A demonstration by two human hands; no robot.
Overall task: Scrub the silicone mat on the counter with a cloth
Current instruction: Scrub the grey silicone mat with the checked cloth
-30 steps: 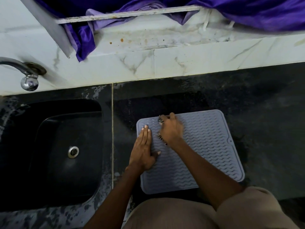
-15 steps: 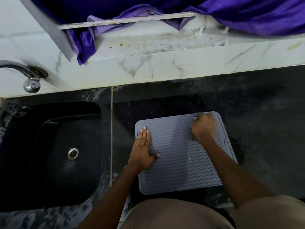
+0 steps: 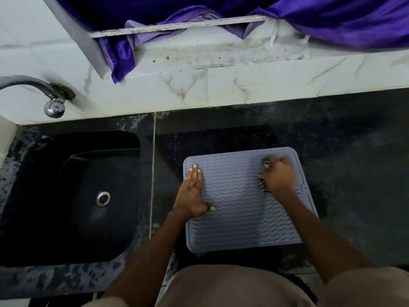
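Scrubbing mat [image 3: 236, 202], right hand [image 3: 279, 176] perhaps clutching cloth [image 3: 263, 186]

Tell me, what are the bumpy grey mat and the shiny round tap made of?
The grey wavy-ridged mat looks like soft silicone or rubber: matte, with moulded ripples and rounded corners. The curved silver tap looks like polished metal, probably chromed, since its round end reflects light like a mirror.

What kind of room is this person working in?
Most likely a home kitchen. A dark sink with a tap on the tiled wall is set into a black stone counter, where a grey silicone mat is being scrubbed.
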